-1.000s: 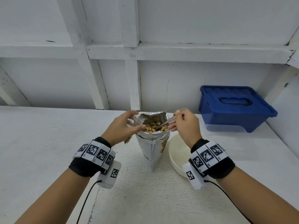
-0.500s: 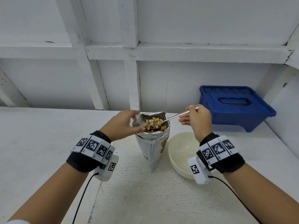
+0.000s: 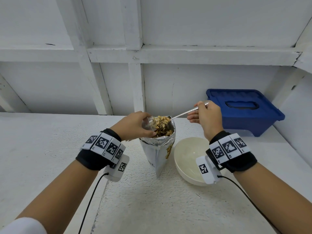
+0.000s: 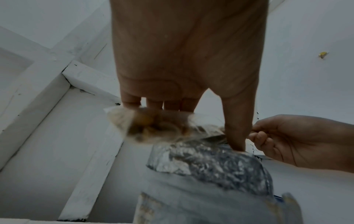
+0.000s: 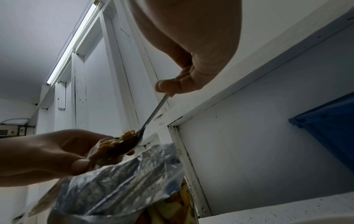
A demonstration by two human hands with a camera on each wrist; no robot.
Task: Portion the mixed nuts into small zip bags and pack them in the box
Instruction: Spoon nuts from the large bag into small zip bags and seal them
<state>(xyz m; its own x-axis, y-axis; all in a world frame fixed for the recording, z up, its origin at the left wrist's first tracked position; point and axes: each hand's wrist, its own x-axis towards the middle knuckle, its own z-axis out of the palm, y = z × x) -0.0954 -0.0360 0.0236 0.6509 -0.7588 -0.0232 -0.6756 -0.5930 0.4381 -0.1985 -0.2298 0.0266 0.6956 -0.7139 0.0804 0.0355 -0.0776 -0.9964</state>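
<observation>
The spoon point(image 3: 179, 115), dipped into the foil bag point(image 3: 157, 149) a second ago, now sits above its mouth heaped with nuts point(image 3: 161, 121). The right hand point(image 3: 205, 117) holding it has risen toward 1 o'clock, uncovering the bowl point(image 3: 185, 152).

The head view is bright and even, with bent lines at the edges. Both wrist views are dim and blurred; a ceiling tube lamp point(image 5: 73, 43) glows.

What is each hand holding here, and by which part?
Right hand: spoon, by its handle's far end. Left hand: small clear bag, by its mouth, over the foil pouch.
</observation>
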